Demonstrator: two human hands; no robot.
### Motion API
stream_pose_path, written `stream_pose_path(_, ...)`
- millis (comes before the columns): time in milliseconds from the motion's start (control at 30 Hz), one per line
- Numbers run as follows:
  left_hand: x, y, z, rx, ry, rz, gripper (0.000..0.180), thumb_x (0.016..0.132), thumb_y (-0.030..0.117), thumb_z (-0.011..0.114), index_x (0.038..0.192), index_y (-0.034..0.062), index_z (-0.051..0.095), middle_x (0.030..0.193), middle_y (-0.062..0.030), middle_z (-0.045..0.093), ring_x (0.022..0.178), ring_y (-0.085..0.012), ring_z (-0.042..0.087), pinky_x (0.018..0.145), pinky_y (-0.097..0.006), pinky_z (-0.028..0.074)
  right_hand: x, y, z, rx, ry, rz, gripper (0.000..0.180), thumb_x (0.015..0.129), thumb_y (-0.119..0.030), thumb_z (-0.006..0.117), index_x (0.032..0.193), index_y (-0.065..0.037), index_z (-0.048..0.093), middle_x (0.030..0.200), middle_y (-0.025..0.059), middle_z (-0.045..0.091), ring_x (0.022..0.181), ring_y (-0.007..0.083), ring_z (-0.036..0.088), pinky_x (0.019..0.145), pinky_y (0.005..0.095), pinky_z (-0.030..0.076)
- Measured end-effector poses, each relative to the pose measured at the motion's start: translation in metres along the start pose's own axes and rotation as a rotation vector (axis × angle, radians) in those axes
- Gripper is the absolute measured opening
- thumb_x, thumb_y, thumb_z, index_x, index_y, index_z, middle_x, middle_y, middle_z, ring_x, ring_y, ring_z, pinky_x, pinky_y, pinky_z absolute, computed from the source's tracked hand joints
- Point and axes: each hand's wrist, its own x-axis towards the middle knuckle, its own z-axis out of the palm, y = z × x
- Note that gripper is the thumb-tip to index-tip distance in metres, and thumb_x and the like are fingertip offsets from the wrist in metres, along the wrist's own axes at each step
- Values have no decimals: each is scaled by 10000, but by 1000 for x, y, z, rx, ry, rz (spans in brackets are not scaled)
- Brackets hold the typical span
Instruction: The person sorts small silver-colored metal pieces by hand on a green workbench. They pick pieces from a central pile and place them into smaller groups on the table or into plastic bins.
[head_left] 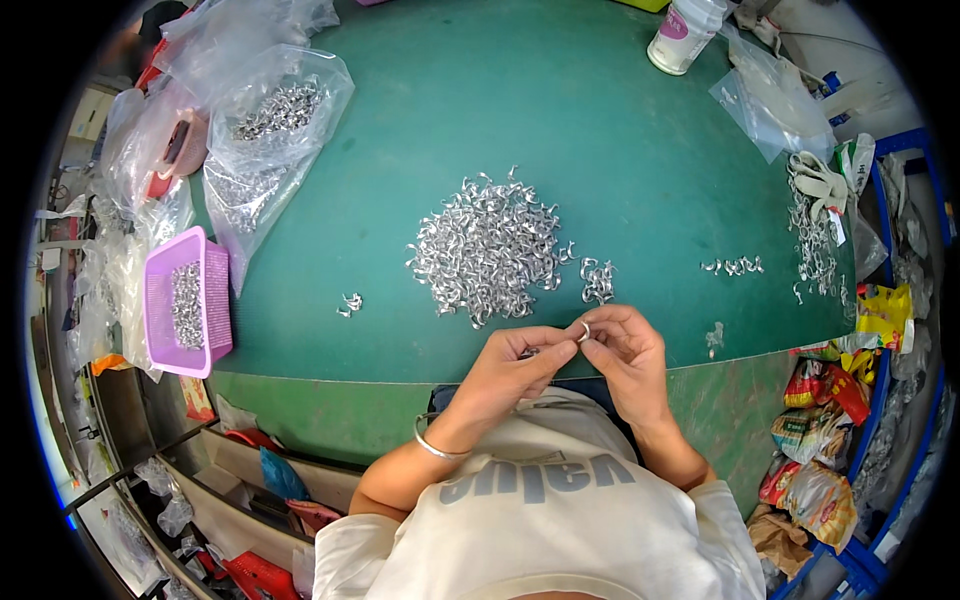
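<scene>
Just over the table's near edge, my two hands meet at the fingertips. My right hand (628, 352) pinches a small curved silver metal piece (585, 331), and the left fingertips touch or nearly touch it. Closed fingers of my left hand (515, 365) hold some similar shiny pieces (528, 352), partly hidden by the palm and thumb. Ahead lies a large heap of curved silver metal pieces (487, 248). A small cluster of pieces (598, 281) sits right beyond my hands. A few loose pieces (349, 304) lie to the left, and a short row of pieces (733, 266) to the right.
The green table (600, 120) has a purple basket (218, 300) of metal pieces at its left edge. Behind it lies a clear plastic bag (325, 85) with more pieces. A white bottle (685, 38), a glove (820, 183) and hanging metal parts (815, 235) are on the right.
</scene>
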Motion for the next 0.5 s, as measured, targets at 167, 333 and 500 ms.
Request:
stream_pose_path(167, 3, -2, 6, -110, 36, -8, 168, 815, 84, 614, 943, -25, 625, 585, 75, 406, 472, -17, 287, 411, -190, 186, -1, 2, 6, -127, 10, -155, 229, 781, 70, 564, 1000, 12, 532, 967, 98, 581, 884, 137, 533, 766, 254, 401)
stream_pose_path(333, -5, -3, 12, 648, 252, 581, 103, 705, 33, 697, 795, -2, 662, 521, 45, 398, 464, -26, 306, 414, -200, 207, 0, -8, 1, -443, -39, -317, 207, 757, 74, 579, 957, 30, 549, 907, 96, 574, 796, 160, 525, 720, 254, 406)
stream_pose_path(500, -8, 2, 12, 802, 224, 782, 135, 648, 12, 724, 769, 1, 665, 502, 13, 396, 445, -44, 301, 413, -211, 216, -2, -17, -1, -455, -100, -241, 147, 772, 71, 561, 917, 41, 564, 883, 85, 566, 780, 147, 521, 701, 246, 414)
